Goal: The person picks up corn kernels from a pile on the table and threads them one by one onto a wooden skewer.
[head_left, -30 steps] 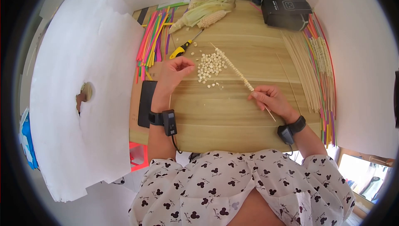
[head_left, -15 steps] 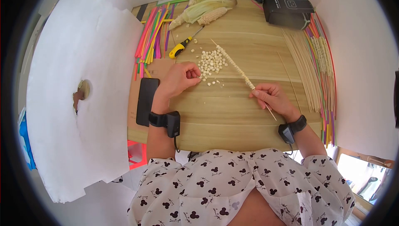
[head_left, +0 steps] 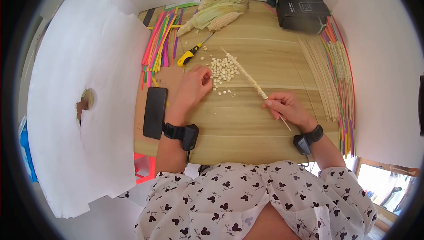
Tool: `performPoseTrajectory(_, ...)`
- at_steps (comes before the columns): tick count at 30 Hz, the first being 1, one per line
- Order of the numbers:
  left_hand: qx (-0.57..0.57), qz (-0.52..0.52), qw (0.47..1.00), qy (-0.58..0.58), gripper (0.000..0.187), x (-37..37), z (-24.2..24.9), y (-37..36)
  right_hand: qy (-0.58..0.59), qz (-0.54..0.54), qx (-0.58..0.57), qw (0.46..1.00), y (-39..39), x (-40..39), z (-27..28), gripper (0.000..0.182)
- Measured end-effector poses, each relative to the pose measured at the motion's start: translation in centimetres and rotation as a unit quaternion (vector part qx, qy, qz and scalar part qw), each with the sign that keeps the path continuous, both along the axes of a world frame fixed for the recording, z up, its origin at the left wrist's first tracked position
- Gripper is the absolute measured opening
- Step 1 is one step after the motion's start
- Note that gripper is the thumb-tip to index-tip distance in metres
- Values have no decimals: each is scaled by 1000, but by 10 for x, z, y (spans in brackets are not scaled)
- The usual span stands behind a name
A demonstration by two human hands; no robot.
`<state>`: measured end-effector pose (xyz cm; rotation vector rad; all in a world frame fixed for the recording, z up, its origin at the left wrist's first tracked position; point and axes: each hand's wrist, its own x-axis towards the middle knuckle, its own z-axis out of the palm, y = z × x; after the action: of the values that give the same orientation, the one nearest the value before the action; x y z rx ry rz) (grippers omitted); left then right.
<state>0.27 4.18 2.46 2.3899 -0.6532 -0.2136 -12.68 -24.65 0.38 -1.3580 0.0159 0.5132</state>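
Observation:
My right hand (head_left: 286, 106) pinches the lower part of a thin wooden skewer (head_left: 246, 76). Pale corn kernels are threaded along the skewer from near its upper tip down to my fingers, and its bare lower end sticks out below the hand. My left hand (head_left: 195, 83) is at the left edge of a pile of loose kernels (head_left: 224, 69), fingers curled together. Whether a kernel is between those fingertips is too small to tell. Above the left hand lies a yellow and black screwdriver (head_left: 189, 57).
A black phone (head_left: 155, 113) lies on brown cardboard at the left. Coloured strips (head_left: 158, 39) and corn cobs with husks (head_left: 212, 16) are at the back. A black box (head_left: 303, 15) stands back right, with bare skewers (head_left: 319, 76) and kernel-filled skewers (head_left: 343, 65) below it.
The view has shifted slightly, so most things on the table sit a little lower. My left hand has stayed beside the pile, its fingers curled closer. My right hand still holds the skewer.

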Motion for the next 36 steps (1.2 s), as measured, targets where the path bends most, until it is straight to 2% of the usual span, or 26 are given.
performPoseTrajectory(16,0,20,1000,10,14,-3,0,-1,-7,6,0,1000,1,-3,-3,22)
performPoseTrajectory(18,-8,11,999,-32,14,-3,-5,0,-6,8,-4,1000,2,-3,-1,22)
performPoseTrajectory(22,0,28,999,-25,13,-3,-6,-3,2,13,-21,1000,0,-2,3,20)
performPoseTrajectory(31,-69,97,992,40,14,-5,-10,-2,-11,37,-15,999,-3,-4,2,21)
performPoseTrajectory(33,-146,119,979,72,11,-3,-12,-1,-8,37,-20,999,-3,-3,5,22)
performPoseTrajectory(34,-145,119,979,73,11,-1,-16,0,-4,37,-24,999,-3,-4,5,22)
performPoseTrajectory(36,-269,130,947,118,7,4,-26,2,-4,40,-26,999,-3,-4,4,23)
